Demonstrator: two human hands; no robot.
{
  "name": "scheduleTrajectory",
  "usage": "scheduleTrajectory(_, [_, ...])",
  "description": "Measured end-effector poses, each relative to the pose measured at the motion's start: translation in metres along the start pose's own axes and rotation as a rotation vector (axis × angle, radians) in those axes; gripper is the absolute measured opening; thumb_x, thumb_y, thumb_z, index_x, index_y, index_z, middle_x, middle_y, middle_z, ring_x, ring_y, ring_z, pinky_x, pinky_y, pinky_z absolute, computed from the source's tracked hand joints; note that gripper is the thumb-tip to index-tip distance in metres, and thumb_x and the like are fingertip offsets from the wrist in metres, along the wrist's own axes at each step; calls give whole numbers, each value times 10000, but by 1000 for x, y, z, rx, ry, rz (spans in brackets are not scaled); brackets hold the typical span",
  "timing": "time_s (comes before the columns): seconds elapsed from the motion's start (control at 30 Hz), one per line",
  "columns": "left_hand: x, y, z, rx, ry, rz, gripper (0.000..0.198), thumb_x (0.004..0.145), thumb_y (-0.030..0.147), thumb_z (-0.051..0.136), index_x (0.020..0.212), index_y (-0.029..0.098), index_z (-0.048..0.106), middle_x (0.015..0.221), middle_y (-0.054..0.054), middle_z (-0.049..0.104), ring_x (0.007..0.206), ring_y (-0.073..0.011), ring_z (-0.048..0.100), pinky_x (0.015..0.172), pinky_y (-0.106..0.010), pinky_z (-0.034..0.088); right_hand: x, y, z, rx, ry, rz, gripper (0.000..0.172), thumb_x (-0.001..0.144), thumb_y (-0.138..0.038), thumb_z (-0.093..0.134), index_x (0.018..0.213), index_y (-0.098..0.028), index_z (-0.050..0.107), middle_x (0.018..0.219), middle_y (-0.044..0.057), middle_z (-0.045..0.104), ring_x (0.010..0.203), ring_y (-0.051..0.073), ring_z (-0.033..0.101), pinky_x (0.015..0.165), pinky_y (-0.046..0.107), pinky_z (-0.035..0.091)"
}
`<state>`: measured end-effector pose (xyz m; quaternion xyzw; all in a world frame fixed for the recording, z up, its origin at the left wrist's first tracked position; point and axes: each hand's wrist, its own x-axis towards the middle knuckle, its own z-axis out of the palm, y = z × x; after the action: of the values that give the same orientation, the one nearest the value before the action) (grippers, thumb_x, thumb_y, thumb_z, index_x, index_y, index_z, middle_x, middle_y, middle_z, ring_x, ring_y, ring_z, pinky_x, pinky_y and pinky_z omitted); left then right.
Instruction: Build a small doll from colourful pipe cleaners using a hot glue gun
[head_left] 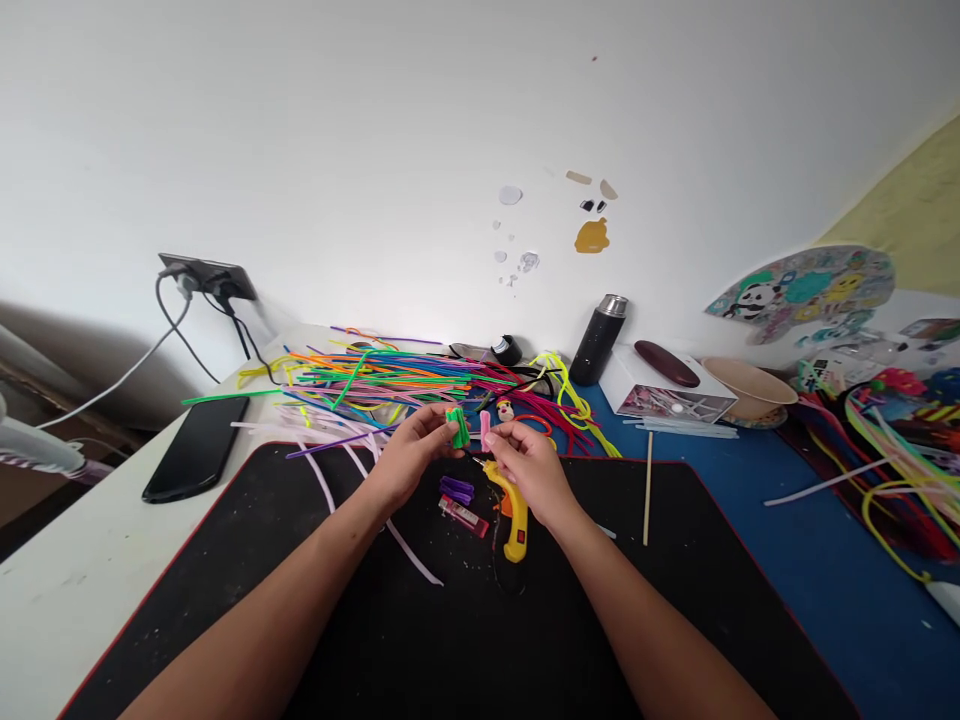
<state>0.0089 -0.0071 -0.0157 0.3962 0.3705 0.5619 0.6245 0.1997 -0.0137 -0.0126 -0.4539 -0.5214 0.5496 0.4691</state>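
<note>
My left hand (409,455) pinches a small folded green pipe-cleaner piece (457,427) above the black mat (225,580). Close beside it, my right hand (529,465) pinches a short pink pipe-cleaner piece (485,427). The two pieces are held a few centimetres apart. Under my hands lie a yellow glue gun (514,515), a purple folded piece (456,489) and a small red lighter (465,515). Behind them spreads a heap of multicoloured pipe cleaners (390,380).
A black phone (196,447) lies at the left on the white table. A black flask (598,340), a white box (660,395), a bowl (746,390) and a wooden stick (647,487) are at the right. More pipe cleaners (892,440) pile at the far right. Cables hang from a wall socket (206,275).
</note>
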Motion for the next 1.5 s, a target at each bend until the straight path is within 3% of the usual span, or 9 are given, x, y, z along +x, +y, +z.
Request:
scheduleTrajectory(0.27, [-3,-1,5,-24,-17,-34,380,715,400,960,959,192,757,927,-40,725,782,-185,699,681,-300,623,-11,5,-10,-143,44,-52,287,858,-478,751,887,-193,740,682,-19,602,611,147,515,580,267,399])
scheduleTrajectory(0.43, [-1,-2,0,-16,3,-36,373,731,385,948,981,188,753,906,-27,713,782,-183,707,700,-306,621,-18,-2,-21,-308,22,-83,228,913,-434,698,874,-212,728,688,-15,630,612,157,519,594,276,381])
scheduleTrajectory(0.6, [4,3,-5,-22,83,24,371,692,388,968,893,173,743,887,-12,670,776,-152,664,684,-263,613,-30,-11,-15,-656,-132,-140,210,986,-395,682,859,-234,724,555,-69,498,501,130,426,533,275,262])
scheduleTrajectory(0.7, [5,4,-5,-29,111,32,399,666,397,980,897,172,746,884,-6,655,781,-147,647,679,-258,610,-37,-18,-5,-921,-256,-174,159,1014,-320,679,898,-243,756,614,-51,622,551,129,535,577,272,270])
scheduleTrajectory(0.8, [5,4,-5,-14,100,32,418,659,416,982,904,169,748,894,-13,660,795,-153,646,677,-264,609,-43,-23,3,-1125,-315,-204,141,1039,-302,656,987,-258,779,830,0,776,735,174,685,641,276,315])
scheduleTrajectory(1.1, [5,2,-6,20,74,21,426,664,441,968,888,170,728,872,-9,663,771,-160,664,655,-274,595,-62,-18,23,-1342,-473,-244,199,1060,-273,588,995,-210,765,941,65,819,842,237,752,648,323,342])
scheduleTrajectory(1.2, [4,5,-4,18,74,13,434,655,437,968,900,171,728,882,-12,677,775,-164,669,661,-279,594,-65,-17,25,-1286,-437,-241,213,1059,-260,585,978,-212,776,937,61,824,838,230,752,650,319,348])
scheduleTrajectory(1.3, [3,8,-3,4,81,16,439,639,432,975,895,175,727,880,-10,683,758,-155,656,663,-279,592,-69,-18,16,-1103,-295,-199,209,1053,-296,607,951,-248,783,908,22,822,824,206,741,662,296,367])
scheduleTrajectory(1.5, [3,10,-4,-16,57,41,450,650,455,970,889,172,715,851,-3,646,755,-151,636,658,-275,589,-87,-12,-37,-936,61,2,347,1011,-507,584,796,-244,659,706,8,708,640,200,637,606,297,367])
